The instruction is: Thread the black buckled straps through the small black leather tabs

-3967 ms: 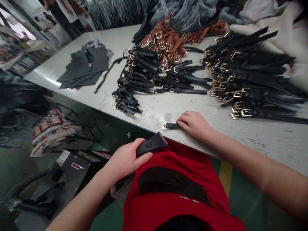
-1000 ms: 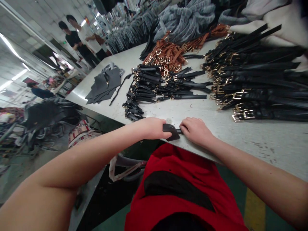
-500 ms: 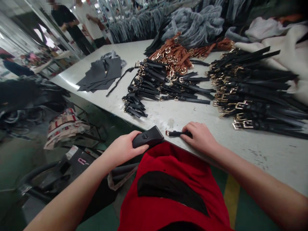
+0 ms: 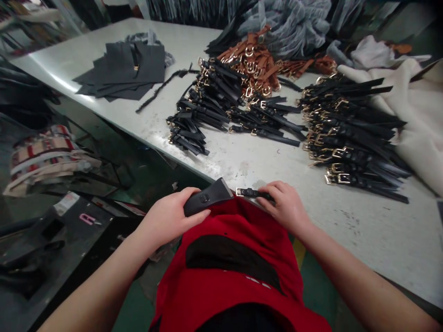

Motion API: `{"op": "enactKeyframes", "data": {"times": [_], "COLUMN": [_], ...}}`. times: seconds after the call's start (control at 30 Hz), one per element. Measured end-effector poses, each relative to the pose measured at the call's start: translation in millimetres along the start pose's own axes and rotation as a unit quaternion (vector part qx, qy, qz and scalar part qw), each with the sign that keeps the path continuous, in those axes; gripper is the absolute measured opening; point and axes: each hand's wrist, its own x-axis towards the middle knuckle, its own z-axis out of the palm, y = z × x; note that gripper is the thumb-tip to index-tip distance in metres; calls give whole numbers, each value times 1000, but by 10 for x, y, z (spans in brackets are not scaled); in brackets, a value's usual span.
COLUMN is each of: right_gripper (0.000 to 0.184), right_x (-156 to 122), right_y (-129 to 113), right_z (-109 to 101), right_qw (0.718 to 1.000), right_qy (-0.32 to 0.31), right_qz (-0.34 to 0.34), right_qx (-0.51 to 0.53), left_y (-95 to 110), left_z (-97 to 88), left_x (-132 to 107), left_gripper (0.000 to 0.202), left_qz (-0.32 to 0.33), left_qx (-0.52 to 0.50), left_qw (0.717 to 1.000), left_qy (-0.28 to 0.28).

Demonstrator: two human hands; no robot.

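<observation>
My left hand (image 4: 175, 214) is wrapped round a black hair clipper (image 4: 208, 197), its wide head pointing up and right toward the table edge. In my right hand (image 4: 285, 203) the fingers pinch a short black buckle strap (image 4: 251, 192). The strap's metal buckle points left, close to the clipper's head but apart from it. Part of the strap is hidden under my fingers. Both hands are at the near edge of the white table (image 4: 332, 230), above a red apron (image 4: 238, 286).
Black buckle straps lie in a middle pile (image 4: 214, 101) and a right-hand pile (image 4: 353, 133). Brown straps (image 4: 254, 60) sit behind them. Dark flat sheets (image 4: 124, 69) are stacked at the far left, and pale cloth (image 4: 415, 101) lies at right. A black machine (image 4: 79, 230) stands lower left.
The view has tilted downward and shifted, so people at the back have left it. My hands keep hold of the clipper and strap; the strap's buckle has turned more toward me.
</observation>
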Motion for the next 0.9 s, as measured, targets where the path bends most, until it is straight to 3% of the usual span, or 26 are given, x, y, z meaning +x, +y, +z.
{"op": "enactKeyframes", "data": {"times": [0.17,0.9], "right_gripper": [26,25], "right_x": [83,129], "right_y": [-7,5], "right_z": [-27,22], "right_qw": [999,998], "right_qy": [-32,-35], "right_qz": [-13,27], "right_qx": [28,55], "left_y": [-41,-42], "left_z": [5,88], "left_x": [-17,-4], "left_gripper": [50,48], "left_qz": [-11,3], "left_qx": [1,-5], "left_qw": [1000,1000], "left_qy": [-4,-18]}}
